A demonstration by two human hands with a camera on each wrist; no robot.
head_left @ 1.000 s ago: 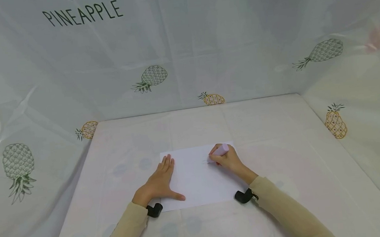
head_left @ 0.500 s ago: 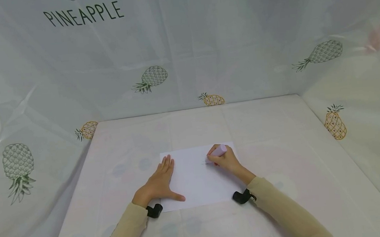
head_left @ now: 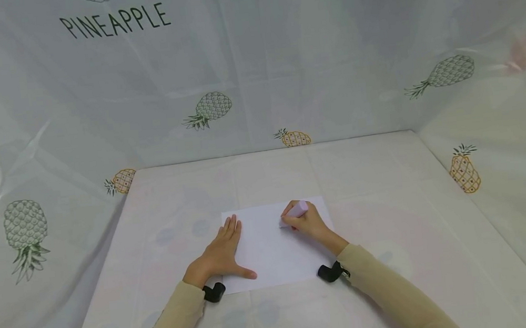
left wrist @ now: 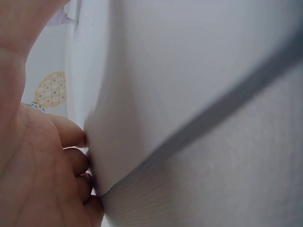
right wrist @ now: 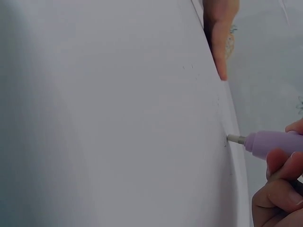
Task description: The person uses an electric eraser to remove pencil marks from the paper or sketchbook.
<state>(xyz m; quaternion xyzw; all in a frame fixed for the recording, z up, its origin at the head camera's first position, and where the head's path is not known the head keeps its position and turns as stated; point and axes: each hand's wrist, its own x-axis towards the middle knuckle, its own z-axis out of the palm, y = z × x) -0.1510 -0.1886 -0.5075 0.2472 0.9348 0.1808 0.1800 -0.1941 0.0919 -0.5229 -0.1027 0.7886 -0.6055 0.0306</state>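
Observation:
A white sheet of paper (head_left: 277, 257) lies on the table. My left hand (head_left: 221, 255) rests flat on its left edge, with thumb and fingers spread apart. In my right hand (head_left: 310, 223) I grip a thick, light purple electric eraser (right wrist: 272, 143) like a pen, tilted over the paper's upper right part. Its narrow pale tip, set in a metal collar, touches the sheet in the right wrist view. Small dark specks dot the paper around that tip. From the left wrist view, the fingertips of my left hand (left wrist: 42, 165) press at the paper's edge.
A pale cloth with faint blotches covers the table (head_left: 389, 289). Behind it and at both sides hangs a white curtain (head_left: 251, 43) printed with pineapples. Black wrist cameras sit at the left cuff (head_left: 214, 292) and the right cuff (head_left: 329, 272).
My right hand has slid a little to the left with the electric eraser. Faint lines seen earlier beside the tip no longer show there. My left hand has stayed in place.

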